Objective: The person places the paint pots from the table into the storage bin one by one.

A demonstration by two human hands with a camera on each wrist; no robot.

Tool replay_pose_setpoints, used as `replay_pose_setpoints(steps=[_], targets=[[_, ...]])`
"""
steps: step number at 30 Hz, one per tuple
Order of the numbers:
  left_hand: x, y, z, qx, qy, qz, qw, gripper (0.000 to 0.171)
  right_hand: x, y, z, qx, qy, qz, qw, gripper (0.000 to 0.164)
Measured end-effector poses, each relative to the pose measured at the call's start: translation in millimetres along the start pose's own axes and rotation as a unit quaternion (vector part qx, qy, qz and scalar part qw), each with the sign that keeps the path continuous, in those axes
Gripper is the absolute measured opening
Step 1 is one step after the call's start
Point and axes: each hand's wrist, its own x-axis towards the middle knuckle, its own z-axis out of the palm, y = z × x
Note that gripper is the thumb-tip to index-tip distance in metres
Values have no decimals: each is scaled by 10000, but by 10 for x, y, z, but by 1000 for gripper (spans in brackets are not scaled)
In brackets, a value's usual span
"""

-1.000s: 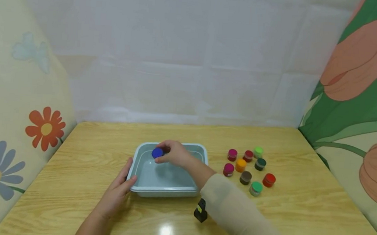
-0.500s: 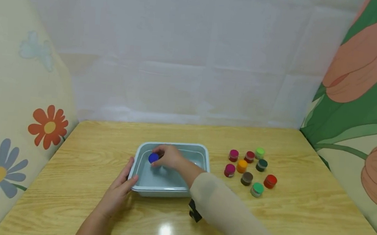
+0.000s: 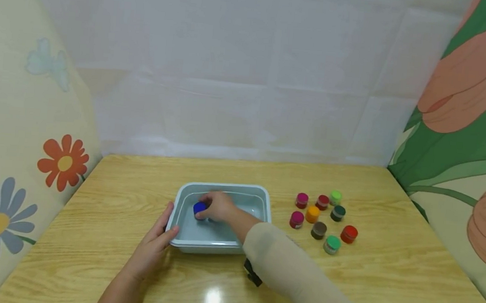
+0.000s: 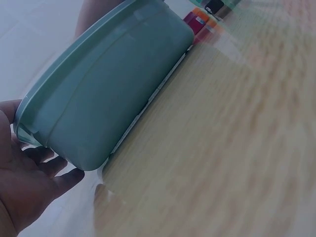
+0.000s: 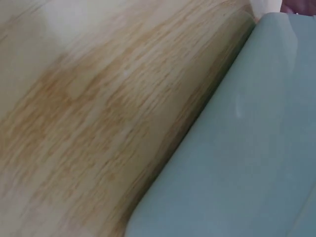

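Currently | I watch the right hand (image 3: 219, 206) pinch the blue jar (image 3: 199, 208) inside the tub (image 3: 210, 245), lower centre of the frame | left hand (image 3: 151, 246) grips the tub's left end, probably steadying it | other jars (image 3: 312, 214) cluster right of centre, seemingly for easy reach

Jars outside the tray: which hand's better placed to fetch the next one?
Probably the right hand: it's nearer the jars, though it would first have to release the blue jar. The left hand grips the tray at the end farther from them.
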Motion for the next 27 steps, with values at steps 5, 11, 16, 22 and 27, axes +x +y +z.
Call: replay_pose_setpoints(steps=[5,11,16,22,27], targets=[[8,0,15,12,28,-20,10000,68,4,5,12,-73,-108,66,9999,49],[24,0,26,-30,-49,-62,10000,67,12,30,-26,-9,-287,164,9995,53],[37,0,34,-55,-51,-132,9999,67,11,71,-101,100,-342,87,9993,50],[34,0,26,-34,19,-150,9999,68,-105,128,-274,230,-312,-417,9984,48],[28,17,20,-100,73,-203,9997,67,-273,211,-485,662,-351,-648,9951,49]])
